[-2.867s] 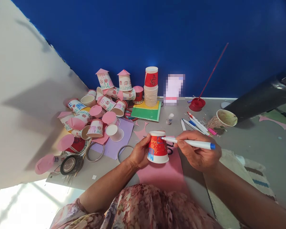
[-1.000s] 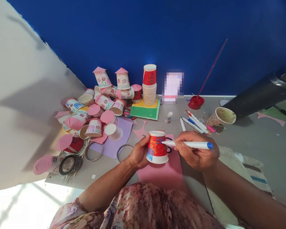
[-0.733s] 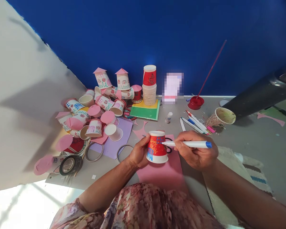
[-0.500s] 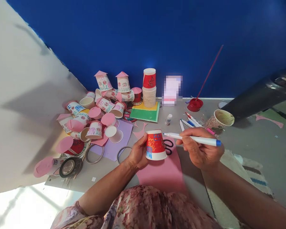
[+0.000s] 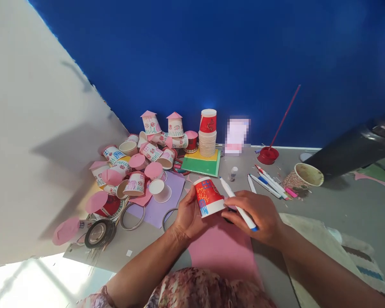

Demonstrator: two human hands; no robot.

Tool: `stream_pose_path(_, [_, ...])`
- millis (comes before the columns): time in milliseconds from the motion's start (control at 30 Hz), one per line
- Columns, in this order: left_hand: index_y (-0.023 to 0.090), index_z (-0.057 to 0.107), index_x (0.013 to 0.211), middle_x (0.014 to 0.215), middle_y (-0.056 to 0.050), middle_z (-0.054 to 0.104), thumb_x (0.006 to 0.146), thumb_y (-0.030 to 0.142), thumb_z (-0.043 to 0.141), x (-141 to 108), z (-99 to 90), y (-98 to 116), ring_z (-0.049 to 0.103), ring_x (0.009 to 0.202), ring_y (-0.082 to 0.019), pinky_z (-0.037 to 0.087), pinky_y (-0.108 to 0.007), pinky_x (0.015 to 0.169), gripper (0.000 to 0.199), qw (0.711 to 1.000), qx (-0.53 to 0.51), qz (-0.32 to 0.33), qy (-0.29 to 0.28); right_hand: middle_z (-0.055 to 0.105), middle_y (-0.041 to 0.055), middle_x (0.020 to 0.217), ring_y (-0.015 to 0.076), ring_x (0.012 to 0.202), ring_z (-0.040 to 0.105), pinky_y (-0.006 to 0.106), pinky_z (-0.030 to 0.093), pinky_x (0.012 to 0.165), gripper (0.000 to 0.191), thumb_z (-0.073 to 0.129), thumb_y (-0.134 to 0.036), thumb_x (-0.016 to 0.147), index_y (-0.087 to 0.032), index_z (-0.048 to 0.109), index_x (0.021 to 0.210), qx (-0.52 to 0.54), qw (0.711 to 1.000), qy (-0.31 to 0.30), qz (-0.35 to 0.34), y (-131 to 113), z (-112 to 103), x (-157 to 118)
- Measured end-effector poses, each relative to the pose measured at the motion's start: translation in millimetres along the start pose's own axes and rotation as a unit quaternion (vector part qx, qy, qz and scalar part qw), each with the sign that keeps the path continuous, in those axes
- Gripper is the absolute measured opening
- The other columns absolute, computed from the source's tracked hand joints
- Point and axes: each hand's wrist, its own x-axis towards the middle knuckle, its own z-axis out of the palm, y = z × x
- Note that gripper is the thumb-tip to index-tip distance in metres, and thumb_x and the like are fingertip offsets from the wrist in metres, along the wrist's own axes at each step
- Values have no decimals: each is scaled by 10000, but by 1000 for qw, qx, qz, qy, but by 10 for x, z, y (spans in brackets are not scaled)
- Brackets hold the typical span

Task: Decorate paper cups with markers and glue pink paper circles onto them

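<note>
In my left hand [image 5: 186, 212] is a red paper cup [image 5: 208, 196], upside down and tilted, with white bands and blue marker drawings on its side. My right hand [image 5: 256, 216] has closed around a white marker [image 5: 239, 204] with a blue end. Its tip points up and away, beside the cup's upper right. The fingertips of that hand are at the cup's lower right rim; whether they press on it is hard to tell. Pink paper [image 5: 221, 252] lies under both hands, and the scissors on it are mostly covered by my right hand.
Decorated cups with pink paper tops [image 5: 136, 184] are heaped at the left. A cup stack [image 5: 208, 143] stands on a green and yellow booklet [image 5: 201, 164]. Several markers [image 5: 269, 184], a patterned cup [image 5: 303, 175] and a red holder with a stick [image 5: 268, 155] occupy the right. A black cylinder [image 5: 356, 143] slants there.
My right hand has moved left and down to the cup's lower rim, and the marker has swung to point up and left. The cup is tilted more. The camera view has shifted.
</note>
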Motion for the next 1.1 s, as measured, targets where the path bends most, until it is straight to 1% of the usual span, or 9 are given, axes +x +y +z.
stream_pose_path(167, [101, 693, 1202, 1128, -158, 773, 971, 458, 605, -22, -32, 2, 726, 1046, -297, 529, -456, 987, 434, 999, 32, 10, -34, 754, 53, 856, 202, 734, 729, 297, 558, 623, 229, 621, -90, 933, -244, 677, 1093, -38, 998, 45, 10, 100, -52, -24])
stream_pose_path(300, [119, 693, 1236, 1174, -158, 768, 929, 571, 636, -15, -77, 27, 730, 1033, -313, 559, -475, 930, 550, 994, 83, -12, -68, 767, 27, 849, 212, 762, 736, 329, 584, 706, 238, 620, -104, 938, -288, 719, 1052, 31, 996, 70, 51, 179, -227, 48])
stream_pose_path(400, [142, 667, 1309, 1227, -181, 747, 861, 700, 655, -4, -115, 36, 723, 1040, -380, 577, -573, 859, 716, 979, 141, -89, -116, 767, 22, 836, 196, 748, 729, 312, 577, 704, 171, 637, -155, 960, -288, 740, 989, 95, 992, 50, 70, 206, -346, 109])
stream_pose_path(500, [151, 653, 1350, 1320, -213, 696, 770, 738, 730, -27, -134, 22, 709, 1066, -386, 582, -582, 853, 829, 962, 185, -118, -162, 759, 21, 812, 176, 708, 706, 286, 554, 663, 113, 653, -228, 978, -272, 754, 952, 160, 984, 0, 78, 206, -409, 139])
stream_pose_path(667, [204, 635, 1402, 1567, -220, 493, 530, 515, 965, -108, -92, -13, 656, 1209, -410, 551, -558, 963, 983, 938, 242, -131, -211, 745, 28, 804, 153, 688, 680, 258, 526, 627, 158, 679, -337, 973, -229, 763, 892, 244, 956, -63, 151, 174, -377, 127])
stream_pose_path(800, [262, 590, 1445, 1502, -220, 556, 465, 322, 998, -124, -61, -31, 663, 1214, -447, 552, -580, 944, 1063, 926, 272, -148, -218, 758, 28, 813, 146, 685, 675, 251, 522, 613, 172, 707, -362, 943, -218, 770, 872, 254, 945, -71, 195, 149, -309, 117])
stream_pose_path(967, [364, 474, 1527, 1471, -209, 581, 414, 278, 1025, -122, -93, -34, 710, 1138, -438, 552, -603, 920, 1245, 917, 281, -168, -226, 753, 9, 777, 131, 632, 648, 229, 508, 563, 152, 727, -350, 915, -213, 776, 872, 280, 926, -60, 245, 139, -300, 103])
stream_pose_path(1033, [373, 435, 1554, 1547, -202, 512, 409, 273, 1025, -128, -98, -42, 655, 1249, -446, 533, -591, 978, 1293, 916, 286, -162, -231, 739, 8, 739, 129, 601, 637, 226, 510, 545, 188, 745, -391, 900, -211, 778, 855, 310, 908, -67, 274, 130, -310, 97])
stream_pose_path(1100, [316, 490, 1521, 1605, -194, 447, 393, 281, 1027, -130, -87, -56, 545, 1394, -436, 490, -533, 1073, 1250, 921, 290, -133, -223, 732, 13, 725, 130, 586, 633, 227, 506, 530, 243, 760, -441, 883, -203, 782, 838, 328, 894, -72, 296, 115, -311, 96])
